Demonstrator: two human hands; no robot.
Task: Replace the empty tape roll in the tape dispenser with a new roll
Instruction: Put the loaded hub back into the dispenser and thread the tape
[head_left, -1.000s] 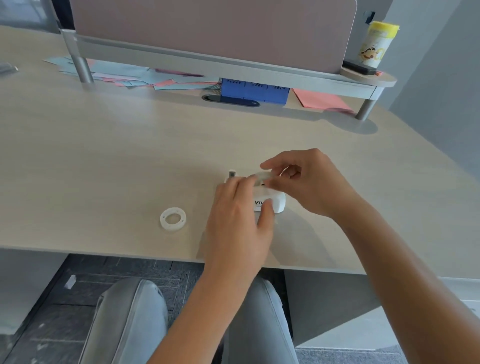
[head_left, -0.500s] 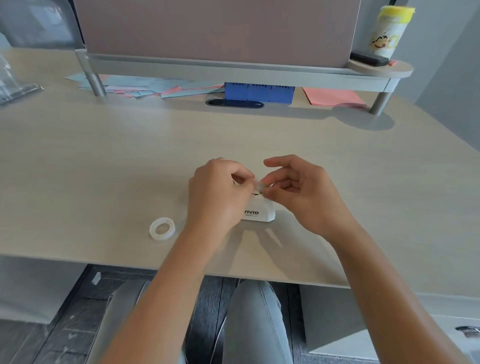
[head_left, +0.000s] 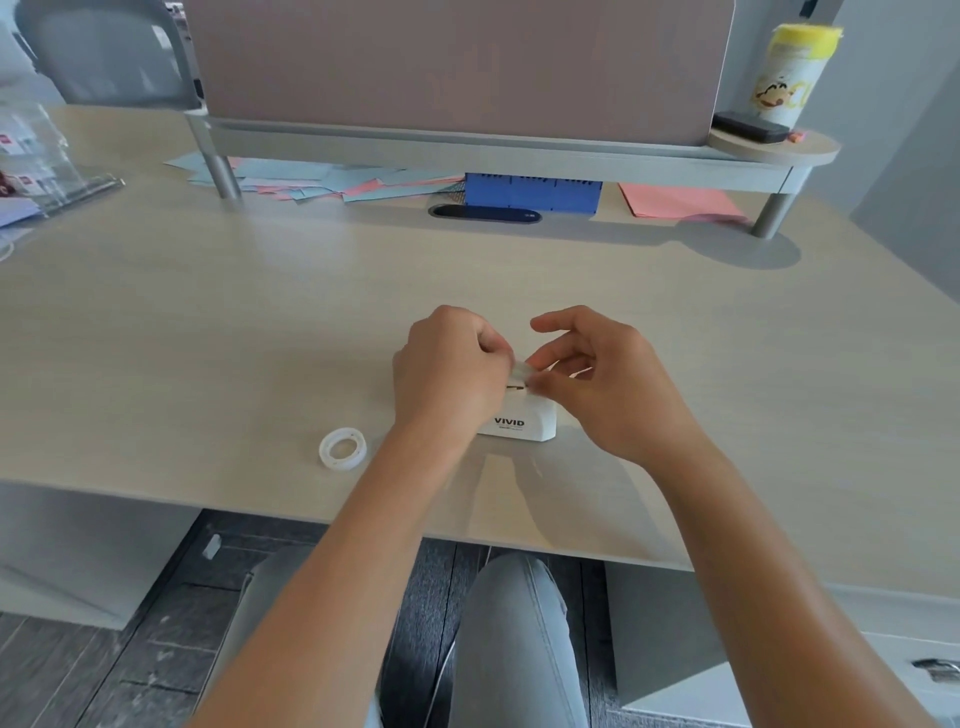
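On pale wood desk (head_left: 260, 322); dispenser (head_left: 524, 426) | divider (head_left: 457, 67) behind

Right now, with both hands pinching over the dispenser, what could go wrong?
1. Both hands, left hand and right hand, pinch one small pale piece above the white dispenser; it could slip or stick to the fingers.
2. Nothing visibly pins the dispenser down, so a pull may tip or drag it.
3. The loose tape ring lies near the desk edge; the left forearm could knock it off.
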